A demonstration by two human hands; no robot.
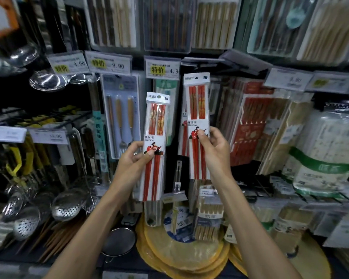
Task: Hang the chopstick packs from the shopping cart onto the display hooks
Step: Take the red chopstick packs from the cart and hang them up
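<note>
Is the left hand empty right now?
No, the left hand grips a red chopstick pack at its middle, thumb on the front.

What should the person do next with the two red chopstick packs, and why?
Probably push the right-hand pack forward so its top hole slips onto a hook. The right hand holds it high, just in front of a matching red pack hanging behind, while the left hand holds the left-hand pack lower. The hook itself is hidden.
</note>
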